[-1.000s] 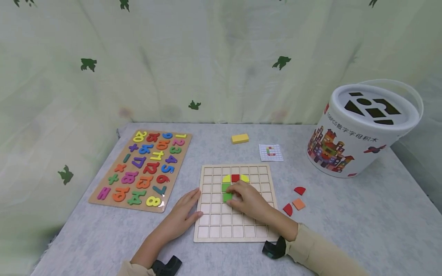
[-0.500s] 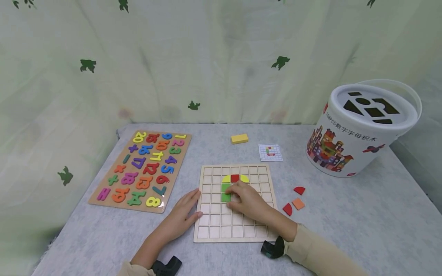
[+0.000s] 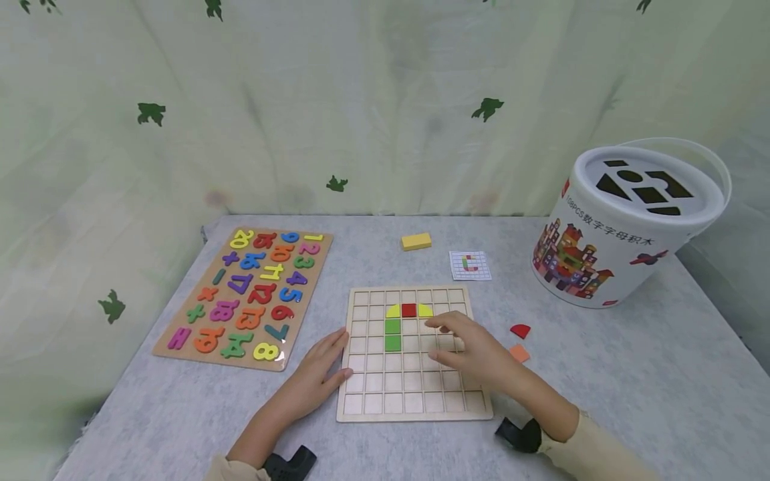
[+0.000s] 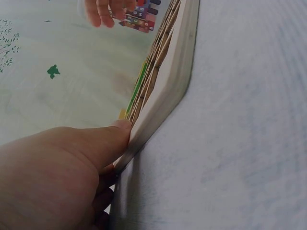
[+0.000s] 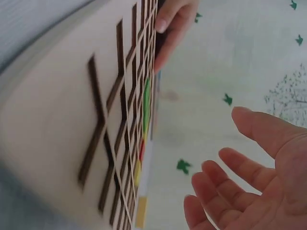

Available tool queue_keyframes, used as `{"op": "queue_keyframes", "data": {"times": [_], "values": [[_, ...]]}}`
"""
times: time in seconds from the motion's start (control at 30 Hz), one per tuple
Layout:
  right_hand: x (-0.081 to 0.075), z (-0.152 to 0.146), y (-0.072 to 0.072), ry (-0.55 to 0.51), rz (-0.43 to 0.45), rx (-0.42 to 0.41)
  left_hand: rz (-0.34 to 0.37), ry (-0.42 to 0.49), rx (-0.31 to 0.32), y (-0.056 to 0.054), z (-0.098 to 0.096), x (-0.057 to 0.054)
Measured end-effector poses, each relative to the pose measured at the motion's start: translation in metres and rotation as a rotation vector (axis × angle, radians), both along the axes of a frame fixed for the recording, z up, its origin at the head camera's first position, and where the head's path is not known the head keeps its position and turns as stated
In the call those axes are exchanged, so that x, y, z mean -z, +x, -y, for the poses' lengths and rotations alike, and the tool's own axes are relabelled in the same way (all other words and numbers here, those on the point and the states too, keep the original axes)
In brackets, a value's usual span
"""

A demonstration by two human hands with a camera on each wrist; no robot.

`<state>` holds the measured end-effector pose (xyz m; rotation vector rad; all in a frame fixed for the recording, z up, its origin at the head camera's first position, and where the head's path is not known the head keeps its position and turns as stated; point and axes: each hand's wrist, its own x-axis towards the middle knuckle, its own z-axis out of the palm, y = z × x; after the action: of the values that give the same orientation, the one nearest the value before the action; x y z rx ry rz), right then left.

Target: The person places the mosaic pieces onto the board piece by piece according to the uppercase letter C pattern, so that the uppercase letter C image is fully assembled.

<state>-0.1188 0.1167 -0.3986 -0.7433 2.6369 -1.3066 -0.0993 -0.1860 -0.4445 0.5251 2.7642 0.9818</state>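
A wooden grid board (image 3: 394, 404) lies flat in the middle of the table. On it are a red square tile (image 3: 409, 310) between two yellow quarter-round tiles (image 3: 425, 310) and two green square tiles (image 3: 393, 343) below the left one. My left hand (image 3: 315, 375) rests at the board's left edge; in the left wrist view its thumb (image 4: 103, 141) touches the rim. Over the right half of the board hovers my right hand (image 3: 478, 351), thumb and fingers spread with nothing between them. Right of the board lie a red quarter-round tile (image 3: 520, 331) and an orange square tile (image 3: 519, 353), partly covered by that hand.
A pattern card (image 3: 470, 266) and a yellow block (image 3: 416, 242) lie behind the board. To the left is a number puzzle board (image 3: 313, 275) with colourful pieces. A white lidded bucket (image 3: 625, 260) stands at the back right, and a pale curtain (image 3: 385, 100) hangs behind the table.
My right hand has left the green tiles, moved right across the board and spread its fingers. It now hides the second loose red tile. The left hand has stayed put.
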Motion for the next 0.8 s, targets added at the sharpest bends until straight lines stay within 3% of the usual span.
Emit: {"op": "queue_keyframes", "data": {"times": [0.23,0.43,0.63,0.8], "values": [[-0.006,-0.042,0.005,0.034,-0.074,0.115,-0.006,-0.001,0.004,0.0,0.001,0.001],[0.003,-0.073,0.008,0.094,-0.024,0.152,-0.005,-0.002,0.01,0.0,0.001,0.001],[0.017,-0.091,0.01,0.179,0.075,0.104,-0.011,-0.002,0.009,0.0,0.001,0.001],[0.024,-0.1,0.009,0.178,0.105,-0.021,-0.007,-0.009,0.008,-0.001,0.001,0.002]]}}
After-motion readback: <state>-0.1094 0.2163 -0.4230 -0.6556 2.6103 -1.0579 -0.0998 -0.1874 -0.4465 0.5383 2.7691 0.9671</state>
